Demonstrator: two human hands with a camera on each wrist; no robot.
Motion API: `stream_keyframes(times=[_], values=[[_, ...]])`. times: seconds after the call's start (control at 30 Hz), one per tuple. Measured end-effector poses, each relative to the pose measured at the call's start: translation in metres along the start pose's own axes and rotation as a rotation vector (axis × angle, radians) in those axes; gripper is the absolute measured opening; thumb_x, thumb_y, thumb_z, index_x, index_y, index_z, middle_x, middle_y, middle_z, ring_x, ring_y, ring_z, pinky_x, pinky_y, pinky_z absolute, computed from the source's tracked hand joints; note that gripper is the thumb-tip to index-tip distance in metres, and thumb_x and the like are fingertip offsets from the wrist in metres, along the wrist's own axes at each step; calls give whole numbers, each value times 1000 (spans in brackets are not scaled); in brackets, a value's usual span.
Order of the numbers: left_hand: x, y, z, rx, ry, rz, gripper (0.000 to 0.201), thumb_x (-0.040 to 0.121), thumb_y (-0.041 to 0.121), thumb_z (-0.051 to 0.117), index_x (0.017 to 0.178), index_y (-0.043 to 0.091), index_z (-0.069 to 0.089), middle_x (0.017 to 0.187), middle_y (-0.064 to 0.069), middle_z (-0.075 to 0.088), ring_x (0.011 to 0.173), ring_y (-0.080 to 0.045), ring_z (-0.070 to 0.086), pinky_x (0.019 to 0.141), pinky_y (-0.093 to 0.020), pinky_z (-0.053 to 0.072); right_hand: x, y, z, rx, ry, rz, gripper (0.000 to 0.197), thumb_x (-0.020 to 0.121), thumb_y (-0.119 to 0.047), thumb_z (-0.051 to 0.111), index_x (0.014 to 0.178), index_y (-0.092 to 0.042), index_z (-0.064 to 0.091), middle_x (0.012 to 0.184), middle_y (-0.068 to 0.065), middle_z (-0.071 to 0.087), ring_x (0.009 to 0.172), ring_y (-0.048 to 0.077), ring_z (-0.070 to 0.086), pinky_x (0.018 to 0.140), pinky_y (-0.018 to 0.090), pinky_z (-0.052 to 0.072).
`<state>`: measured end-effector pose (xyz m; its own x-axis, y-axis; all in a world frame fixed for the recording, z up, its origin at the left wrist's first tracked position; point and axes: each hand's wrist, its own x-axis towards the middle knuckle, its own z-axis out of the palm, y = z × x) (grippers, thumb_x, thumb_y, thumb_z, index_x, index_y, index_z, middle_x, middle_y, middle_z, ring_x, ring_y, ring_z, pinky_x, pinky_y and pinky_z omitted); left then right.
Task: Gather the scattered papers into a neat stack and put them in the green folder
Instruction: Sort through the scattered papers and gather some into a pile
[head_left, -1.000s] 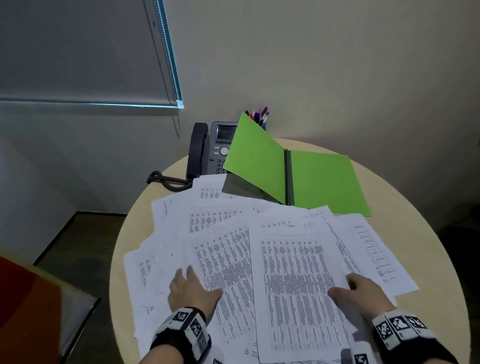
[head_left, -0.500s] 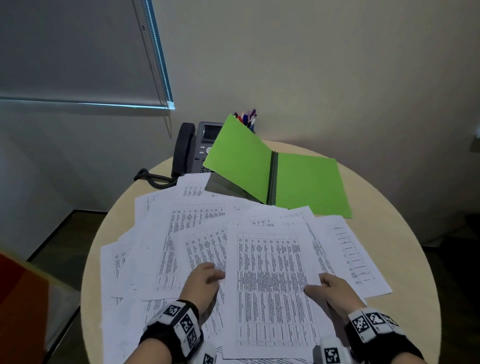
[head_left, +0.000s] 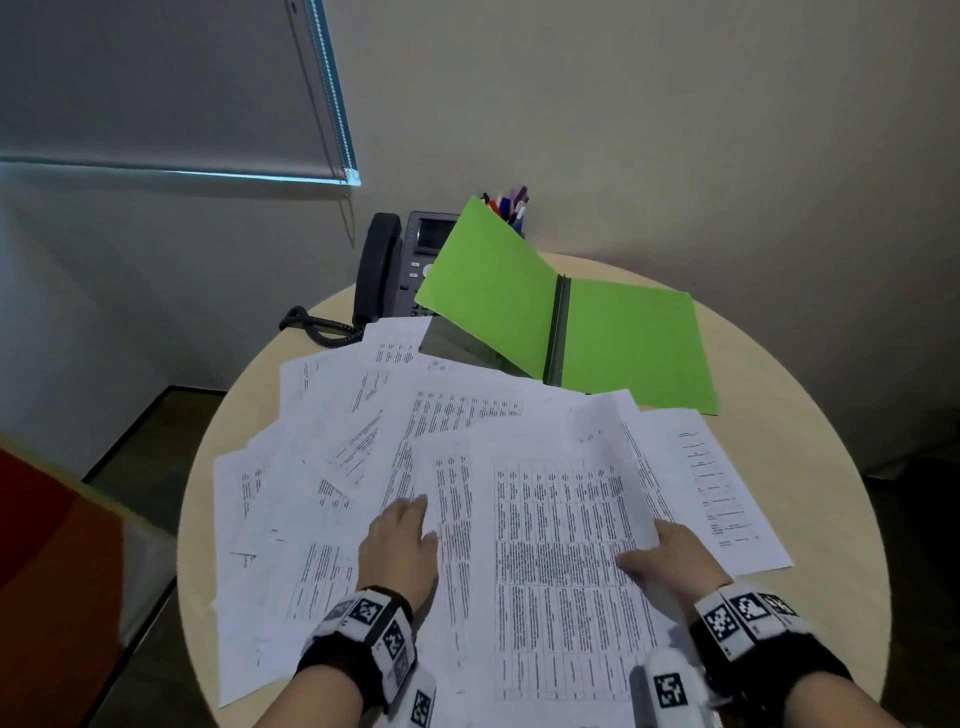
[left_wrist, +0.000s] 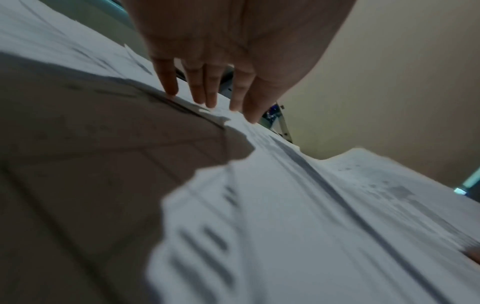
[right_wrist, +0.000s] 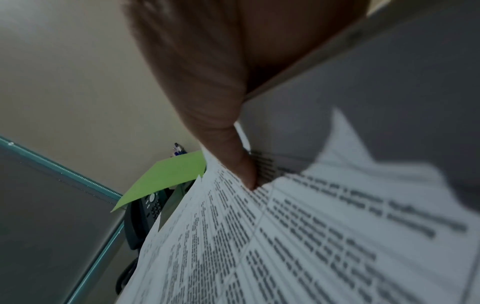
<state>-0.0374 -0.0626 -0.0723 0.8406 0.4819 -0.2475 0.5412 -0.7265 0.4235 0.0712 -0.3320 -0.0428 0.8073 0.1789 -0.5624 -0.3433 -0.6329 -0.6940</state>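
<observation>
Several printed white papers (head_left: 550, 525) lie fanned and overlapping across the near half of a round table. The green folder (head_left: 628, 338) lies open behind them, its left cover propped up at a slant. My left hand (head_left: 402, 540) rests flat on the sheets beside the left edge of the top pages. In the left wrist view its straight fingers (left_wrist: 207, 90) touch the paper (left_wrist: 311, 205) with their tips. My right hand (head_left: 667, 558) pinches the right edge of the top pages. The right wrist view shows its thumb (right_wrist: 233, 148) on top of the sheets (right_wrist: 285, 236); the other fingers are hidden under them.
A dark desk phone (head_left: 395, 265) with a coiled cord stands behind the folder's raised cover, with a pen holder (head_left: 511, 205) by the wall. Bare beige table (head_left: 810, 467) shows on the right. Something orange-red (head_left: 57, 571) sits low at the left, off the table.
My left hand has slid right across the sheets to the left edge of the top pages. My right hand keeps its pinch on their right edge.
</observation>
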Motion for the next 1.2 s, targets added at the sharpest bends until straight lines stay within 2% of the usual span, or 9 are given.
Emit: stream_keyframes(times=[0.17,0.37,0.5,0.6,0.7,0.83,0.9,1.03,1.2], values=[[10,-24,-9,101,-106,-85,68,94,44,40,151,22,9,160,-7,-9,147,-23,-11,118,-45,-2,-4,17,-17,-39,174,11,23,76,0,67,60,-11,55,58,9,59,55,22,53,59,28,43],[-16,-20,0,164,-211,64,67,95,47,38,151,28,7,160,-4,-8,148,-18,-7,117,-43,-7,-15,39,-26,97,211,40,18,79,4,66,65,-3,57,59,14,59,54,23,52,55,28,41],[-17,-11,-6,9,-82,41,52,92,42,46,140,24,41,156,-4,22,144,-20,20,118,-36,16,-18,35,-16,49,217,-18,10,77,-5,70,85,-8,63,79,12,69,72,29,63,66,36,50],[-8,-6,-11,-115,-62,-74,63,91,44,48,144,14,33,155,-8,23,144,-23,21,116,-38,23,-24,23,-5,14,195,-46,28,79,-10,71,102,-12,55,92,5,64,84,25,61,63,28,43],[-5,0,-12,-209,-107,-127,74,88,43,53,148,11,22,152,-7,29,141,-24,27,113,-37,27,-31,8,9,44,172,-69,35,79,-5,68,105,-16,48,85,0,60,74,17,58,55,24,44],[-10,10,-10,-430,-157,-192,64,79,37,62,136,21,38,131,4,52,121,-24,53,103,-39,43,-32,0,22,287,54,-22,33,79,4,65,108,-6,54,93,16,66,74,26,63,57,25,54],[-11,11,-9,-448,-164,-223,61,76,31,67,130,20,42,123,0,61,109,-22,60,97,-41,48,-25,3,22,161,21,-44,30,79,-4,67,109,-4,60,102,15,68,81,24,63,65,27,52],[-9,9,-4,-480,-153,-277,71,71,23,75,133,15,41,131,-9,54,119,-26,54,101,-37,44,-10,10,9,-401,239,-64,26,75,-28,66,97,-15,61,116,10,56,107,29,52,87,31,43],[-4,9,4,-762,-169,-316,51,53,20,82,99,9,62,90,-12,70,76,-24,66,79,-42,57,-6,7,4,-290,172,-78,21,75,-25,66,85,-19,49,90,2,55,77,17,52,59,26,38]])
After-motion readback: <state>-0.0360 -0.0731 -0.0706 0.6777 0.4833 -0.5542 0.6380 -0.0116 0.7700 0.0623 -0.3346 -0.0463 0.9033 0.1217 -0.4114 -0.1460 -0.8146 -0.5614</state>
